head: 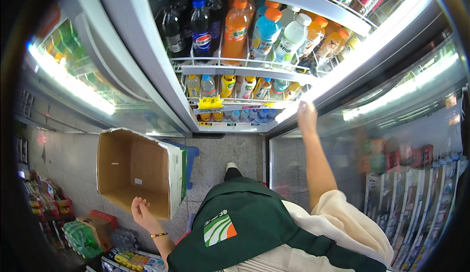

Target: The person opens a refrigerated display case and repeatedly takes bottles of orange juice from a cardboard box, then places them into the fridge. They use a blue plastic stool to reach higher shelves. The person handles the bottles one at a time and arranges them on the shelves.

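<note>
My right hand [307, 116] is raised at the inner edge of the glass cooler door [290, 169], which stands wide; the bright light strip partly washes out its fingers, so its grip cannot be told. Low on the left, my left hand [141, 209] hangs with loosely curled fingers and nothing in it, in front of an empty cardboard box [134, 162] resting on a blue stool [192, 162]. Ahead, the cooler's wire shelves [235, 70] hold rows of drinks, among them a cola bottle [201, 33], an orange soda bottle [236, 31] and a blue drink bottle [267, 31].
Another glass cooler door [91, 81] is at the left. On the floor at lower left are green bottles in plastic wrap [81, 237], a carton [97, 229] and red crates [62, 206]. The glass at right shows stocked shelves. A yellow star-shaped tag [210, 102] hangs on a shelf edge.
</note>
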